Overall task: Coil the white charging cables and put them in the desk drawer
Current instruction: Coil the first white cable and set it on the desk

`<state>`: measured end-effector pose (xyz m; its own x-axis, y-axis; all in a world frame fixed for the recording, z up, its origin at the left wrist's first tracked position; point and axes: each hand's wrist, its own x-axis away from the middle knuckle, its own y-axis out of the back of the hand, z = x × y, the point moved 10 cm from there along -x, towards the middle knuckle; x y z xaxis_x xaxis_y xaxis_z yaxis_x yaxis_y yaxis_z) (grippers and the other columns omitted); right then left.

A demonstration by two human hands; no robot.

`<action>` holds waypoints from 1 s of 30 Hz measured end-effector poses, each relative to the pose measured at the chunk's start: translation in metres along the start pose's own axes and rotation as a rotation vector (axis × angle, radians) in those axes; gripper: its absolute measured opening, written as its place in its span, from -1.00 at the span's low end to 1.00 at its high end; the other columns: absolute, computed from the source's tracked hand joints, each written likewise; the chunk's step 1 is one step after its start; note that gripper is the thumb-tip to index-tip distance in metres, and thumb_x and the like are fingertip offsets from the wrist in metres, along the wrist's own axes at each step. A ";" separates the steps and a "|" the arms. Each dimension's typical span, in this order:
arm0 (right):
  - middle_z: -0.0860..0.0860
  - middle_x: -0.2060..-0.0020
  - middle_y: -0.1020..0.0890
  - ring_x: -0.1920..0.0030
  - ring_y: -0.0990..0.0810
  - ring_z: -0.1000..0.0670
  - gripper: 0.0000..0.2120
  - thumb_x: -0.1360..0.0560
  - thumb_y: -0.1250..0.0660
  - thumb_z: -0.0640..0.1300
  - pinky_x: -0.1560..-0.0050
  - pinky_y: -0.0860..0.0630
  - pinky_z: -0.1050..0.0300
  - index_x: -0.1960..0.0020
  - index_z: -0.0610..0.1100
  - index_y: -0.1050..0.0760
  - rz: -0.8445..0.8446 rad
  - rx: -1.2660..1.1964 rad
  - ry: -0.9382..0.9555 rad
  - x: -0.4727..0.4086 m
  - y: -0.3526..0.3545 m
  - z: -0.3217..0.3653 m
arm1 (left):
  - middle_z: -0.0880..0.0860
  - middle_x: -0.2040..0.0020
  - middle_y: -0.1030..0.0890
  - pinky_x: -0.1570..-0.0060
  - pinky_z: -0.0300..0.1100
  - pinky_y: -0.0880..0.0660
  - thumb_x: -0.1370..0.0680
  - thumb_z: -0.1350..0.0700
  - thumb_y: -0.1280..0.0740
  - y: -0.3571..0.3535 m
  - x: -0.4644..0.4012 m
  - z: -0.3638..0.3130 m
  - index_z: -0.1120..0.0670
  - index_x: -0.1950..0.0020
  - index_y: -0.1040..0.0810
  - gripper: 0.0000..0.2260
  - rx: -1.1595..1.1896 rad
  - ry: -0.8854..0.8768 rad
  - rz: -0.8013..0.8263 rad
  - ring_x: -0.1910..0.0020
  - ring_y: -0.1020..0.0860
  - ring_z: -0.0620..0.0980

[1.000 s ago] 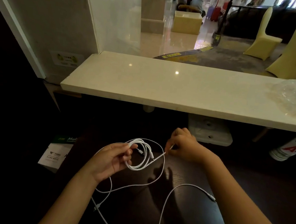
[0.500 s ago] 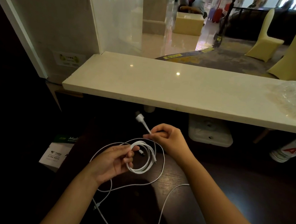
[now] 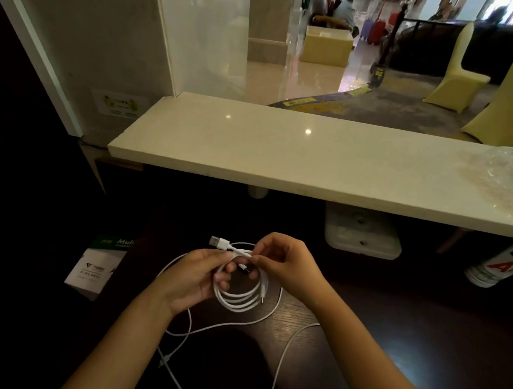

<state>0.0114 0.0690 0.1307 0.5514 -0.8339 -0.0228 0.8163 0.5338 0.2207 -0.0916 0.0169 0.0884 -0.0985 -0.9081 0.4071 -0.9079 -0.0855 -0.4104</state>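
Below our hands, the loose white cable (image 3: 279,369) runs off the bottom edge; we cannot see its end.

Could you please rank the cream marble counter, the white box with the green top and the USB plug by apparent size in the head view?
1. Cream marble counter
2. White box with green top
3. White USB plug

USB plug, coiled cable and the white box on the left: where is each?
USB plug (image 3: 218,242), head view, on its white housing.
coiled cable (image 3: 240,301), head view, on the lower loops.
white box (image 3: 93,268), head view, on its printed top face.
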 end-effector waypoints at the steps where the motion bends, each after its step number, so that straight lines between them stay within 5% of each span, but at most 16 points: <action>1: -0.09 0.38 -0.62 0.38 -0.64 0.04 -0.92 -0.44 -0.35 -0.36 0.23 -0.58 0.12 0.17 -0.21 -0.51 -0.047 -0.022 -0.014 0.000 0.004 -0.003 | -0.02 0.41 -0.50 0.43 -0.32 -0.48 -0.54 0.21 -0.19 0.000 -0.002 0.002 0.29 0.01 -0.59 -0.78 0.030 -0.008 -0.017 0.53 -0.39 -0.20; 4: -0.10 0.37 -0.61 0.45 -0.61 0.12 -0.88 -0.44 -0.31 -0.41 0.34 -0.57 0.27 0.19 -0.22 -0.50 -0.203 -0.150 -0.067 0.003 0.015 -0.013 | 0.01 0.39 -0.55 0.22 -0.17 -0.60 -0.43 0.14 -0.26 0.000 -0.005 0.009 0.26 0.03 -0.60 -0.75 0.227 -0.054 -0.066 0.50 -0.50 -0.17; 7: -0.09 0.37 -0.59 0.48 -0.58 0.19 -0.82 -0.45 -0.27 -0.45 0.38 -0.52 0.33 0.21 -0.20 -0.50 -0.407 -0.285 -0.106 0.009 0.020 -0.025 | 0.08 0.31 -0.67 0.22 -0.17 -0.63 -0.45 0.09 -0.23 -0.007 -0.002 0.012 0.20 0.20 -0.67 -0.73 0.488 -0.177 -0.083 0.31 -0.66 -0.06; 11: -0.02 0.37 -0.61 0.44 -0.56 0.23 -0.81 -0.45 -0.29 -0.41 0.35 -0.48 0.34 0.10 -0.15 -0.54 -0.599 -0.392 -0.111 0.018 0.016 -0.032 | 0.13 0.24 -0.70 0.13 -0.17 -0.62 -0.43 0.07 -0.21 -0.014 0.005 0.005 0.22 0.06 -0.56 -0.74 0.523 -0.395 -0.131 0.15 -0.68 0.03; 16: -0.04 0.21 -0.70 0.19 -0.67 0.06 -0.80 -0.44 -0.32 -0.31 0.13 -0.57 0.15 0.04 -0.08 -0.62 -0.530 -0.221 -0.141 0.013 0.007 -0.035 | -0.05 0.51 -0.41 0.11 -0.15 -0.55 -0.61 0.14 -0.04 0.003 0.006 -0.002 0.20 0.11 -0.47 -0.73 0.412 -0.455 -0.254 0.41 -0.47 -0.08; 22: -0.01 0.25 -0.68 0.25 -0.62 0.12 -0.87 -0.43 -0.39 -0.21 0.18 -0.55 0.23 0.04 -0.11 -0.64 -0.394 0.012 -0.138 0.009 0.006 -0.029 | -0.11 0.55 -0.26 0.42 -0.30 -0.37 -0.62 0.09 -0.03 0.023 -0.003 0.003 0.11 0.25 -0.40 -0.70 0.387 -0.342 -0.312 0.57 -0.24 -0.17; 30: -0.06 0.18 -0.64 0.16 -0.60 0.10 -0.92 -0.44 -0.35 -0.32 0.12 -0.51 0.28 0.14 -0.18 -0.59 -0.401 -0.225 -0.014 0.007 0.013 -0.017 | -0.10 0.55 -0.25 0.47 -0.31 -0.33 -0.62 0.09 -0.04 0.025 -0.008 0.012 0.08 0.28 -0.37 -0.70 0.410 -0.306 -0.336 0.57 -0.22 -0.16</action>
<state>0.0286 0.0727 0.1165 0.1829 -0.9819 -0.0497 0.9827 0.1841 -0.0202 -0.1080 0.0172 0.0650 0.3426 -0.8754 0.3410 -0.6322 -0.4833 -0.6055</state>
